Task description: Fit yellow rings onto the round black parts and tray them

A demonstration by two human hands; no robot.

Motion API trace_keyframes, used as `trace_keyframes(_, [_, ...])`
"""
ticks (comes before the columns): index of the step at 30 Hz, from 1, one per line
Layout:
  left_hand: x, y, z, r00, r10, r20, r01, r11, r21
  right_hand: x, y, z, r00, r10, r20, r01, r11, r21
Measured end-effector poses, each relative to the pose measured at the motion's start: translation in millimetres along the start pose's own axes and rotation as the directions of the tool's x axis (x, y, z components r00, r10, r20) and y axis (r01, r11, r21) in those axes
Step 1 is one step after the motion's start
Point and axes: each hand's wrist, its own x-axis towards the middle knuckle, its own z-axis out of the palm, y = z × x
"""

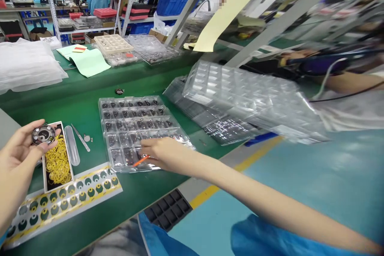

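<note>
My left hand [16,158] holds a small round black speaker part [43,134] between thumb and fingers, above a box of yellow rings [57,160]. Over the near edge of a clear blister tray [135,128] filled with small dark parts, my right hand [168,154] grips a thin orange stick [140,161]. The stick's tip points left into the tray's front row.
A sheet of round green and yellow stickers [64,198] lies at the table's front. Tweezers [81,138] and a clear tube [72,144] lie beside the ring box. Stacked clear trays [240,96] stand to the right. White bags [27,64], green paper [90,62] and more trays lie farther back.
</note>
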Motion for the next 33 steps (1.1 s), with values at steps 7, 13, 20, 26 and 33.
trace_keyframes(7, [1.5,-9.1,4.7,0.997,0.003,0.083,0.005,0.996,-0.094,2.3,6.7,22.6,0.997,-0.073,-0.022,0.070,0.991,-0.116])
trace_keyframes(13, [-4.2,-13.3,3.5,0.956,0.053,0.290,0.024,0.966,-0.258,37.1,-31.6,-38.3,0.879,-0.047,-0.475,0.242,0.902,0.358])
trace_keyframes(20, [-16.8,-6.7,3.2,0.943,0.176,0.283,-0.080,0.944,-0.320,86.4,-101.4,-69.7,0.841,0.065,-0.538,0.462,0.432,0.775])
trace_keyframes(26, [-17.6,-5.4,2.0,0.937,0.221,0.271,-0.131,0.941,-0.312,101.1,-109.9,-72.1,0.843,0.100,-0.528,0.454,0.393,0.800])
trace_keyframes(33, [-19.0,-7.7,2.1,0.933,0.210,0.292,-0.147,0.964,-0.223,106.2,-111.0,-69.6,0.852,0.088,-0.516,0.441,0.409,0.799])
